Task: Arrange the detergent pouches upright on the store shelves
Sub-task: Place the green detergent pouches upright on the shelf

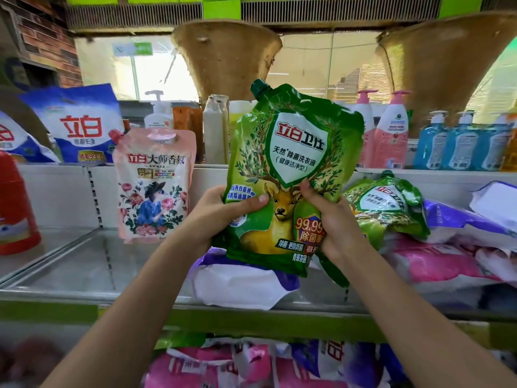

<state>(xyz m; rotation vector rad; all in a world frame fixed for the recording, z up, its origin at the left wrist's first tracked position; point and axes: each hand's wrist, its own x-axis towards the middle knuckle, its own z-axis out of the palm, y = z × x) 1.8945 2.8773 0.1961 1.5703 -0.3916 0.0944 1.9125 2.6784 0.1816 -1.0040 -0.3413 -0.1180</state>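
A green detergent pouch with a deer picture and a spout at its top left is held upright above the middle shelf. My left hand grips its lower left edge, thumb across the front. My right hand grips its lower right side. A pink floral pouch stands upright at the back left of the shelf. A second green pouch lies tilted on the pile at the right. A white and purple pouch lies flat under the held one.
Purple, white and pink pouches lie heaped on the right of the shelf. A red jug stands at the far left. The upper shelf carries blue and white bags and pump bottles. More pouches fill the shelf below.
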